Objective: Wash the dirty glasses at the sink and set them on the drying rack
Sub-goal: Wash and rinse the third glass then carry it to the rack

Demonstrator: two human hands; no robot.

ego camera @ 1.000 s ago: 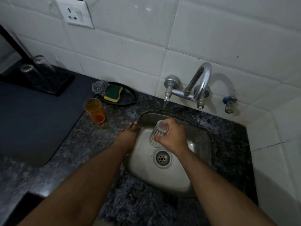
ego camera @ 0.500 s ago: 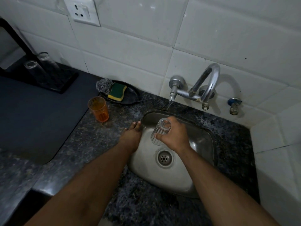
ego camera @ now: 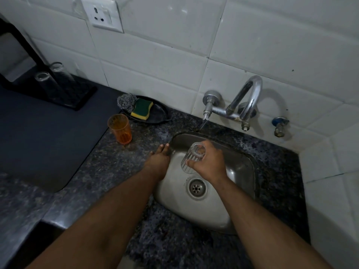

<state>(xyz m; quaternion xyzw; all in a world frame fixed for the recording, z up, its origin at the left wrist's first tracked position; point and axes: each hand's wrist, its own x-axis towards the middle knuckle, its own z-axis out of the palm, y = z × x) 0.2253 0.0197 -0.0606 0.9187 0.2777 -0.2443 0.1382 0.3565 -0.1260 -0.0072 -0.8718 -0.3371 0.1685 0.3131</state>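
My right hand (ego camera: 209,164) grips a clear ribbed glass (ego camera: 191,159) over the steel sink (ego camera: 240,171), its mouth tilted toward the tap (ego camera: 233,107). A thin stream of water runs from the tap's spout just behind the glass. My left hand (ego camera: 158,162) rests flat on the sink's left rim and holds nothing. An orange plastic glass (ego camera: 119,129) stands upright on the granite counter to the left. Two clear glasses (ego camera: 48,74) stand on the black drying rack (ego camera: 73,98) at the far left.
A black dish (ego camera: 157,115) holding a green-yellow sponge (ego camera: 141,109) and a steel scrubber (ego camera: 126,101) sits against the tiled wall. A dark mat (ego camera: 38,136) covers the counter on the left. A second valve (ego camera: 279,126) sticks out of the wall right of the tap.
The view has shifted slightly. My right hand has tipped the glass a little more upright over the sink. My left hand stays on the rim.
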